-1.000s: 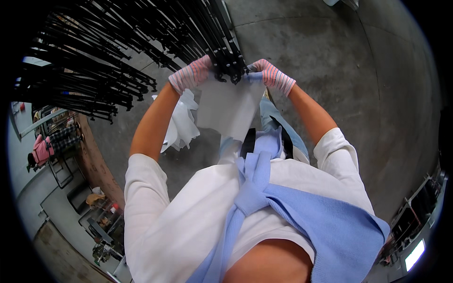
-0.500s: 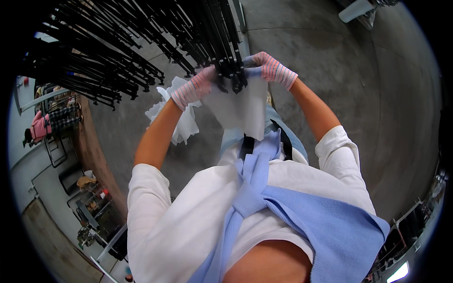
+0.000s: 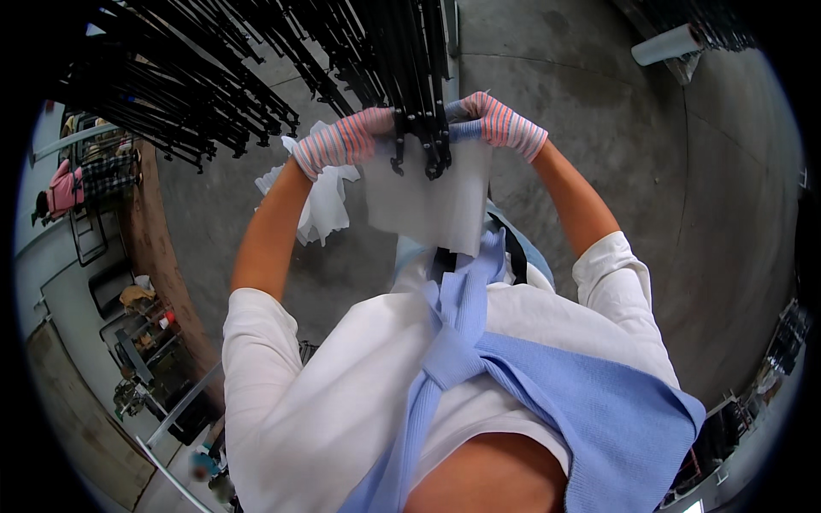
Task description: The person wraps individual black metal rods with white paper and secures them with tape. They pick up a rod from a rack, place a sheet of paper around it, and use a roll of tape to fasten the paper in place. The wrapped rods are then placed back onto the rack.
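Head view: beside the black rods (image 3: pixel 416 73), right grip (image 3: pixel 502 124) pinches the white sheet (image 3: pixel 415 203) hanging below; opposite, left grip (image 3: pixel 346 139), closure unclear.

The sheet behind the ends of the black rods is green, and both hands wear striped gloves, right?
Not quite: the sheet is whitish, not green, as the head view shows. It is behind the ends of the black rods, and the left hand and right hand both wear striped gloves.
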A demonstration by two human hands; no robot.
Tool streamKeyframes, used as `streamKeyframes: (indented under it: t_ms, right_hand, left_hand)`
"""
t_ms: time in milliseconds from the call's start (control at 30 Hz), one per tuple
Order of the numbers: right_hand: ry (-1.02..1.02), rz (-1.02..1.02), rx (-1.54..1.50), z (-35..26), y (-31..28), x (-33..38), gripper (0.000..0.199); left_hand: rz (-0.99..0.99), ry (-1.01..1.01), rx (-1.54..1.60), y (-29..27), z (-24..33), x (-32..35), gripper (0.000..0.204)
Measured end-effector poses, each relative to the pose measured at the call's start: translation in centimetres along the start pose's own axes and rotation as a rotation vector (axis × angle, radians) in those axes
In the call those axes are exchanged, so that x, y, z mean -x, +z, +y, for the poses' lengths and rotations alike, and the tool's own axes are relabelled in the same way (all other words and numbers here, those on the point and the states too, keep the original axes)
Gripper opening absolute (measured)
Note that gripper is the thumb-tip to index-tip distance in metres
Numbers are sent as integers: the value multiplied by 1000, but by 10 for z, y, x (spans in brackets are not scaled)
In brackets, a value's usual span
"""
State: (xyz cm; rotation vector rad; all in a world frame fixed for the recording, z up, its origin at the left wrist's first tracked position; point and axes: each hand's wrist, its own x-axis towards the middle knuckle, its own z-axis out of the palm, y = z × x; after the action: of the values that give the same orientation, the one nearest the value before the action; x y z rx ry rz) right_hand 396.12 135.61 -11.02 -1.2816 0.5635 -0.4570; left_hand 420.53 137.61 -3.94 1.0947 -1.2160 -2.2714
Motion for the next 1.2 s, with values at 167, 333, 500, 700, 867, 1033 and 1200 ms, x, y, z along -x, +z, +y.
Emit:
streamKeyframes:
  t_ms: [167, 333, 500, 700, 867, 1033, 1200]
  right_hand:
    - [36, -101, -39, -24, -1, 2, 28]
    - [21, -21, 154, -35, -8, -5, 23]
    - [-11, 16, 236, -56, -2, -12, 17]
    - [14, 39, 417, -63, 1, -19, 16]
    - [-109, -118, 47, -44, 7, -14, 31]
    - [238, -30, -205, -63, 18, -11, 37]
    - [141, -28, -355, -42, 18, -15, 38]
  left_hand:
    - [-40, -293, 416, -40, -19, -6, 28]
    - [-41, -8, -8, -43, -18, -3, 34]
    - [-145, -53, 412, -96, -68, 4, 33]
    - [25, -97, -1460, 1, 26, 13, 35]
    - [238, -225, -1495, 39, 53, 18, 32]
    - [277, -202, -1661, 45, 49, 22, 33]
    - [199, -167, -1655, 38, 47, 20, 40]
